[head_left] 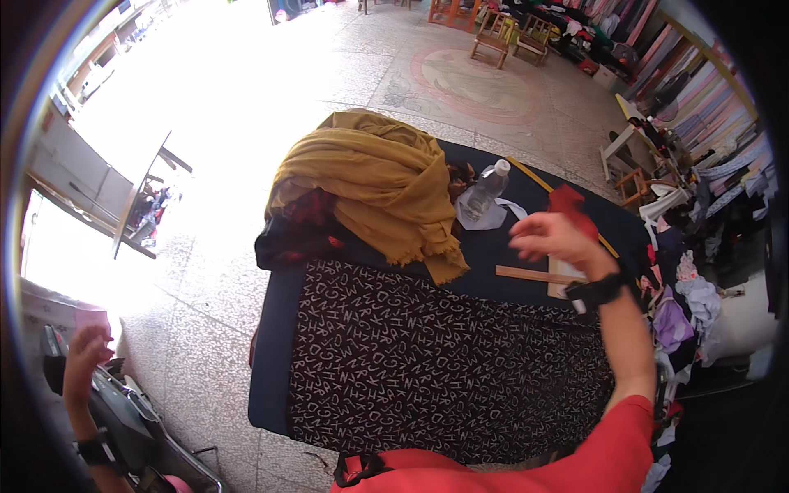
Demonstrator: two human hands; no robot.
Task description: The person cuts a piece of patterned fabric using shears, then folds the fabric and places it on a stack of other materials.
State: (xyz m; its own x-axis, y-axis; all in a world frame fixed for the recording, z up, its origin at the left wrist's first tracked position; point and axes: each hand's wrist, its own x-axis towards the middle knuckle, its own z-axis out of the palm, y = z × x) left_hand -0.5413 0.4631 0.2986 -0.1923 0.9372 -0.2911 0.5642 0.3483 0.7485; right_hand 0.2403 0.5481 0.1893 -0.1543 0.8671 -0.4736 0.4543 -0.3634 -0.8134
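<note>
Black cloth printed with white letters lies spread over the dark blue table in front of me. Above the table's right part is my right hand, its fingers loosely bent and apart with nothing visible in them. A red cloth piece lies just beyond it, and a wooden ruler is below it. At the far left, away from the table, my left hand is raised with curled fingers. A pale pink flat patch shows at its fingertips; whether they grip it is unclear.
A mustard fringed cloth is heaped at the table's back left, over dark red-and-black fabric. A clear bottle stands near a yellow stick. Clothes pile up on the right; wooden chairs stand far back.
</note>
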